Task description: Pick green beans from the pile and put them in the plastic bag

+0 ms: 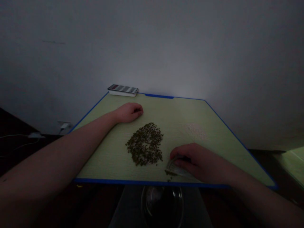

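Note:
My left hand point(129, 112) rests on the table in a loose fist, with nothing visible in it. Just in front of it lies a spread-out pile of small dark green beans point(144, 144), probably mung beans. Near the table's front edge, my right hand point(192, 160) is closed around a clear, curved plastic piece point(171, 164) that looks like a protractor. Its lower edge stands against the tabletop, beside a few loose beans point(170, 173). A pale scatter of rice-like grains point(196, 130) lies beyond my right hand.
The pale table point(106, 167) has a blue rim. A phone point(123, 88) lies on a white box at the far left corner, close to the wall. Below the front edge sits a round, shiny bowl point(142, 205). A charger and cables point(35, 135) are at the left.

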A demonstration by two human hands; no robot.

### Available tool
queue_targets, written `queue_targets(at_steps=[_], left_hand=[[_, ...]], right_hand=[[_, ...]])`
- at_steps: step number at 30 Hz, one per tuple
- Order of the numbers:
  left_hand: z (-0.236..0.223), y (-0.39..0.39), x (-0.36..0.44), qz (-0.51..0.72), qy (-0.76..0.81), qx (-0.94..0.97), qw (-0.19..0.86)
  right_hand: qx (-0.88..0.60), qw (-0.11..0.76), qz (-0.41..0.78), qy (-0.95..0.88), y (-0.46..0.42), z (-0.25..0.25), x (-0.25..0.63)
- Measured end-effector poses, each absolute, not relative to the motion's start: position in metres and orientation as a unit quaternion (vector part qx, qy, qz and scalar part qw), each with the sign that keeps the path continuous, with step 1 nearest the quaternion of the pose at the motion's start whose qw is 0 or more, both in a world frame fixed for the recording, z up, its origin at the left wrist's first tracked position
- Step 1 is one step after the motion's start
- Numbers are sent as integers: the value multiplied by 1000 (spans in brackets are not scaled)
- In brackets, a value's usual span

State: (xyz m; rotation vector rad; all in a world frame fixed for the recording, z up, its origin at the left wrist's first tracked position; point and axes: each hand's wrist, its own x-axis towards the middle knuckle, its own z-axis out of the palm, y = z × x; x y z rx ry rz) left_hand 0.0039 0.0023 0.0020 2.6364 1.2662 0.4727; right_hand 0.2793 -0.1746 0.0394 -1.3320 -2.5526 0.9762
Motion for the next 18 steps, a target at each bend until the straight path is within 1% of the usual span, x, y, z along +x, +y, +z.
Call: queue_targets(at_steps=[18], left_hand=[[0, 5, 3, 158, 427, 886, 85]], right_hand=[[-442, 40, 306, -842, -195, 41, 288]])
